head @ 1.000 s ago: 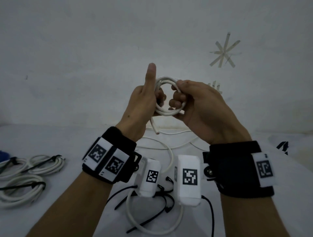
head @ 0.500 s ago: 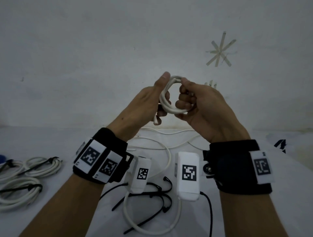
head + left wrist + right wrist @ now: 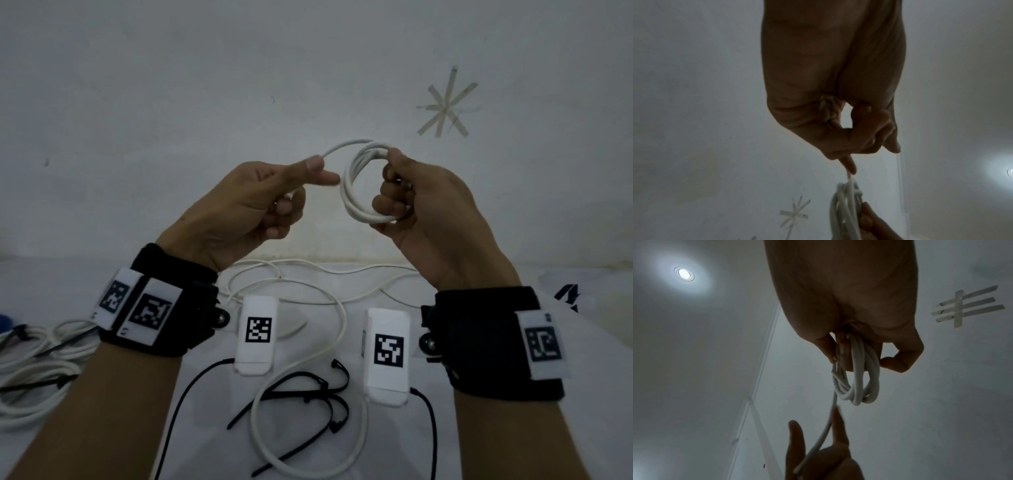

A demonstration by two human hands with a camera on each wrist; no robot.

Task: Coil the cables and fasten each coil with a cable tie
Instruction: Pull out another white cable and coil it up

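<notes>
The right hand (image 3: pixel 424 205) grips a white cable coil (image 3: pixel 363 185) while the left hand (image 3: pixel 246 209) pinches its loose end.

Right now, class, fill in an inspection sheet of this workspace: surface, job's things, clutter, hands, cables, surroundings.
Surface: white tabletop, dimly lit.
Job's things: white cable coil held up; black cable ties loose near the person.
Clutter: blue object at the left edge, too cut off to name.
Hands: right hand grips the coil; left hand pinches its free end.
Cables: tied coils at left; loose white cable across the middle.
Surroundings: white wall with a tape star; ceiling light.
</notes>
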